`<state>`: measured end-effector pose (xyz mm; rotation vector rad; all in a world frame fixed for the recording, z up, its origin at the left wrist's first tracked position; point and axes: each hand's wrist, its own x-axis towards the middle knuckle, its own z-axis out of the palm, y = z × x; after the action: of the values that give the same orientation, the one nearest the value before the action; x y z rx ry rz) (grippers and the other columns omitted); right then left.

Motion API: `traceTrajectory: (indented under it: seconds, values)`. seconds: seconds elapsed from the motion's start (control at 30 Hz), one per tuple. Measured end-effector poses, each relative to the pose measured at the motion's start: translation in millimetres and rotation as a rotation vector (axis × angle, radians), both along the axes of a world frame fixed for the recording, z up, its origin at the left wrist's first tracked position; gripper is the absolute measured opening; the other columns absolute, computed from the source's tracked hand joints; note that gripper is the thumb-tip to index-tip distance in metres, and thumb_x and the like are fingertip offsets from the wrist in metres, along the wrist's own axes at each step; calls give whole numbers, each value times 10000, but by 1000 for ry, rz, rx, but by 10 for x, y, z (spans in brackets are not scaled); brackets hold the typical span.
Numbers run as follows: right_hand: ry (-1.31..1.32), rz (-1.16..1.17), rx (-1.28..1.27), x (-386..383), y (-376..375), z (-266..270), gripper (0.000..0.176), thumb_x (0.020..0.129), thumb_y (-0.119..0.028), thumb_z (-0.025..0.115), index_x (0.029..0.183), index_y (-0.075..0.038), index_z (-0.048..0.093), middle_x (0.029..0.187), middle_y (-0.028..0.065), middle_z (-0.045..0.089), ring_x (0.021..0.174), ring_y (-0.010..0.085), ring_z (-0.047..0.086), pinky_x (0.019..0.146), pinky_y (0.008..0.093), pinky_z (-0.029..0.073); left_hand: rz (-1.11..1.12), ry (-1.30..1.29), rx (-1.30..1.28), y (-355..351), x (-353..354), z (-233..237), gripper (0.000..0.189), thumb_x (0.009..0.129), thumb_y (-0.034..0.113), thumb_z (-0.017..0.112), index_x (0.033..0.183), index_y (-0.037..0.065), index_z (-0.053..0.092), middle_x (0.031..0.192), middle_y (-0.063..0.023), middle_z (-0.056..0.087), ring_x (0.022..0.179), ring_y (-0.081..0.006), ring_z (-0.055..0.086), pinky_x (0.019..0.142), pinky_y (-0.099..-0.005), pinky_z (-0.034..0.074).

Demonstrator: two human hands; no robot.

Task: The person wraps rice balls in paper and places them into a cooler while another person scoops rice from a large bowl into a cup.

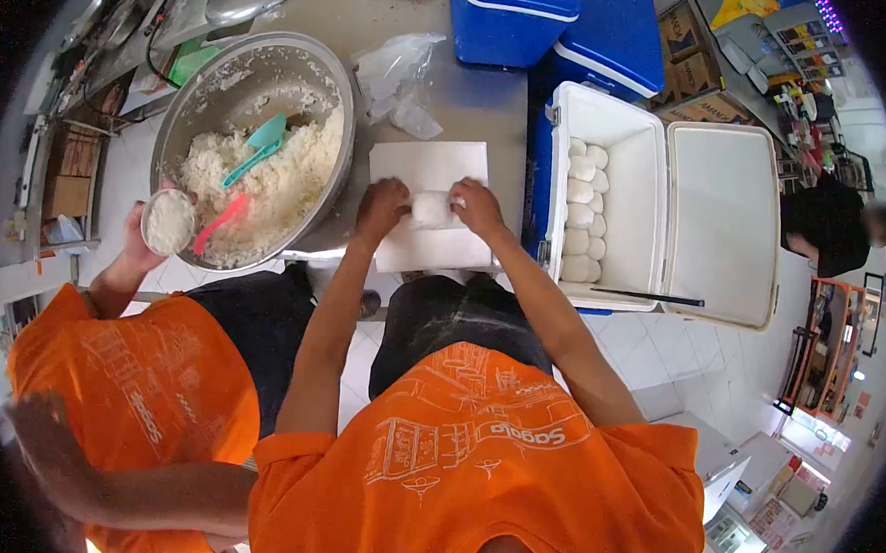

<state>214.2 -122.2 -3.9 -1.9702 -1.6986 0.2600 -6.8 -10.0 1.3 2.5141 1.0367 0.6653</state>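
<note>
A white rounded bundle (432, 210) lies across a white paper sheet (434, 255) on the metal table. My left hand (386, 207) is closed at the bundle's left end, fingers curled against it. At the opposite end my right hand (476, 205) pinches the wrapping. What is inside the bundle cannot be seen. To my left stands a large metal bowl (345, 131) of cooked white rice (302, 159), with a teal spoon (256, 158) and a pink spoon (222, 223) in it.
A co-worker in an orange shirt (168, 381) holds a small bowl of rice (170, 223) by the large bowl's rim. Clear plastic bags (400, 78) lie beyond the paper. On my right an open white cooler (640, 206) holds several white bundles (582, 209); blue coolers (606, 38) stand behind.
</note>
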Motion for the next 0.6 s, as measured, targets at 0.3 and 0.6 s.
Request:
traceTrajectory:
  seconds: [0.3,0.6]
  values:
    - [66,199,2,-182,-468,-74,315,808,-71,603,1108,15,647,1108,197,644,1082,380,580,981,414,460,-282,18,-111,-271,-320,-273,283,885,248,625,1073,44,679,1057,-153,682,1010,-338,637,901,-426,497]
    - [77,6,-585,32,426,53,164,663,-55,745,815,-63,685,888,138,684,851,295,669,802,374,549,85,297,-298,80,323,-215,316,793,192,724,1075,55,688,1055,-153,680,969,-285,655,857,-389,528]
